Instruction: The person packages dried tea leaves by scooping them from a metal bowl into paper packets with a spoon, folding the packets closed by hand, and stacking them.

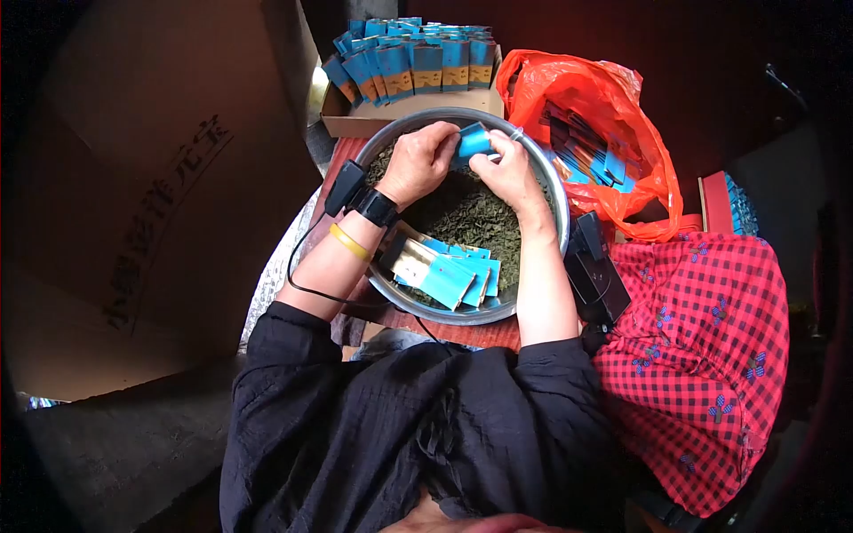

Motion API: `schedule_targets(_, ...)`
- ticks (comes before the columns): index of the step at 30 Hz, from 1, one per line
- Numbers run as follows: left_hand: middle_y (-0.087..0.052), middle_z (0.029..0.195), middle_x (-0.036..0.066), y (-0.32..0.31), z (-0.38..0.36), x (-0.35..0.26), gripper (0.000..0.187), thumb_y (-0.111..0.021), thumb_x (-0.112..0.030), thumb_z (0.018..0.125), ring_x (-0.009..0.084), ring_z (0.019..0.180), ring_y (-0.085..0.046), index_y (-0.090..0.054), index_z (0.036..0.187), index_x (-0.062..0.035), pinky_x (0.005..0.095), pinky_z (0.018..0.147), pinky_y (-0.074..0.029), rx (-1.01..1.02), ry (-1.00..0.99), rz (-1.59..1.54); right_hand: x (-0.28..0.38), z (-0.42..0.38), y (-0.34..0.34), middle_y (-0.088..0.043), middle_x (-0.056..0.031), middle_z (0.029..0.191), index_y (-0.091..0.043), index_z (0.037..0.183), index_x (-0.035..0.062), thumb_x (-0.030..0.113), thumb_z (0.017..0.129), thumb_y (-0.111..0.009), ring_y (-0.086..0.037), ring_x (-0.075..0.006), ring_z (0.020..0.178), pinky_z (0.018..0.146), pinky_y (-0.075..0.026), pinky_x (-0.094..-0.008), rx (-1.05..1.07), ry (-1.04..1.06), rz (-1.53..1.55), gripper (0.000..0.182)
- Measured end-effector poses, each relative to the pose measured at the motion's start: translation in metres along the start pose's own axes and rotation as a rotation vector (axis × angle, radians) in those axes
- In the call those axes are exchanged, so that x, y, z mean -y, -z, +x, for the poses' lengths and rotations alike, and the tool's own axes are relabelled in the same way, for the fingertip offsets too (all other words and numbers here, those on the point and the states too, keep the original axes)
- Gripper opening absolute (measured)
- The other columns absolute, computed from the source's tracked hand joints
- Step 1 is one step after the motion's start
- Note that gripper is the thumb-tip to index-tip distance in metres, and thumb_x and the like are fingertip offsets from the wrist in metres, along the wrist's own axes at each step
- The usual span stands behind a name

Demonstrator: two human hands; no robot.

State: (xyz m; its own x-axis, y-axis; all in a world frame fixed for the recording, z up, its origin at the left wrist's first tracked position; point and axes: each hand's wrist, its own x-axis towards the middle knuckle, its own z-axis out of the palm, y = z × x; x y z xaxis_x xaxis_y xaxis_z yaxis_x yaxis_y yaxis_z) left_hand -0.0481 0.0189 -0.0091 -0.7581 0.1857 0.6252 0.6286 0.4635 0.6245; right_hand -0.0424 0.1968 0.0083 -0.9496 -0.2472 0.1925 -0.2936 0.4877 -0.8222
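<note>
Over the far part of a round metal basin (553, 191), my left hand (419, 160) and my right hand (514, 173) pinch a small blue packet (473, 142) between them. The left fingers grip its left edge and the right thumb and fingers its right side. Dark green dried leaves (475, 213) fill the basin below my hands. On the leaves at the near side lie several blue and gold packets (440, 274), overlapping in a loose pile. Whether the held packet's top is open or closed I cannot make out.
A cardboard box (355, 123) behind the basin holds many upright blue and gold packets (426, 67). To its right an orange-red plastic bag (653, 164) contains more packets. A large carton (169, 222) stands at left, and red checked cloth (702, 338) lies at right.
</note>
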Motion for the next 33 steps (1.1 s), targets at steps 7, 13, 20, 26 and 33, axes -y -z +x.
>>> schedule_targets(7, -0.067, 0.087, 0.015, 0.0, 0.0, -0.003, 0.015, -0.066, -0.015, 0.085, 0.0326, 0.079, -0.066, -0.065, 0.093, -0.0025, 0.0402, 0.069, -0.052, -0.001, 0.063, -0.052, -0.009, 0.005, -0.005, -0.064, -0.0047, 0.098, -0.054, 0.119, -0.0004, -0.004, 0.085, -0.055, -0.059, -0.0064, 0.08, 0.068, -0.048, -0.0202, -0.282, 0.11, 0.286, 0.035)
schedule_targets(13, -0.066, 0.088, 0.011, 0.0, -0.001, 0.001, 0.016, -0.068, -0.014, 0.084, 0.029, 0.08, -0.065, -0.065, 0.093, -0.0025, 0.0359, 0.07, -0.052, 0.023, 0.063, -0.021, -0.02, 0.009, -0.006, -0.065, -0.0034, 0.098, -0.057, 0.118, -0.0038, 0.003, 0.09, -0.059, -0.059, -0.0079, 0.086, 0.074, -0.047, -0.0222, -0.193, 0.089, 0.407, 0.029)
schedule_targets(20, -0.062, 0.079, -0.003, 0.014, 0.029, 0.024, 0.011, -0.064, -0.012, 0.091, 0.0042, 0.067, -0.054, -0.065, 0.097, -0.0026, 0.0222, 0.058, -0.047, 0.13, 0.299, -0.401, -0.013, 0.007, -0.015, -0.067, -0.0083, 0.103, -0.059, 0.117, -0.0015, 0.01, 0.092, -0.06, -0.062, -0.0103, 0.088, 0.076, -0.05, -0.0249, -0.278, 0.119, 0.313, 0.028)
schedule_targets(26, -0.068, 0.076, 0.009, 0.02, 0.134, 0.061, 0.017, -0.062, -0.012, 0.088, 0.0149, 0.064, -0.068, -0.065, 0.096, 0.0032, 0.028, 0.055, -0.054, 0.001, 0.395, -0.104, 0.006, -0.001, -0.013, -0.065, -0.0095, 0.113, -0.055, 0.126, 0.0028, 0.013, 0.09, -0.062, -0.061, -0.0108, 0.091, 0.076, -0.05, -0.0258, -0.322, 0.036, 0.138, 0.038)
schedule_targets(33, -0.071, 0.077, 0.016, -0.047, 0.152, 0.158, 0.018, -0.062, -0.014, 0.075, 0.0273, 0.075, -0.071, -0.072, 0.085, -0.0028, 0.0358, 0.074, -0.056, -0.023, 0.658, -0.021, 0.023, -0.009, -0.013, -0.065, -0.0078, 0.113, -0.059, 0.122, 0.0026, 0.008, 0.09, -0.061, -0.062, -0.0138, 0.095, 0.077, -0.051, -0.0267, -0.256, 0.063, 0.236, 0.032)
